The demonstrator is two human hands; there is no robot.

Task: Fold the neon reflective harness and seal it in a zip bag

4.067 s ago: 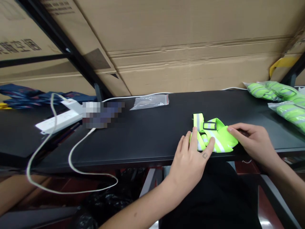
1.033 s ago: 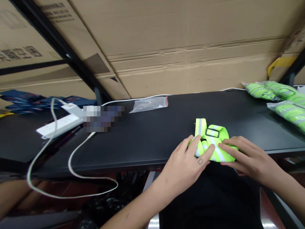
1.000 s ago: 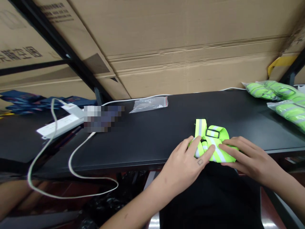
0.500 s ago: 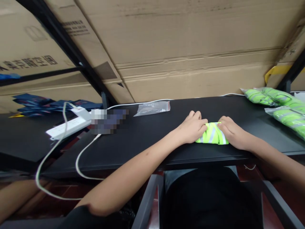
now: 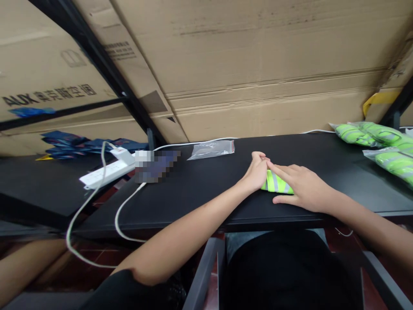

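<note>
The neon-yellow reflective strap [image 5: 276,183] is folded into a flat bundle, not yet bagged, on the tabletop [image 5: 193,202]. The left hand [image 5: 256,173] sits at its 9 o'clock, fingers bunched, grip not determinable; the right hand [image 5: 301,189] lies open across its 3 o'clock end. Farther off, a small plastic zip bag [image 5: 211,150] lies at 11 o'clock, bagged yellow-green items [image 5: 395,161] at 2 o'clock.

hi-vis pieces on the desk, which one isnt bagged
The folded one between the left hand and right hand; the others, at the right end of the desk, sit in clear plastic bags.
</note>
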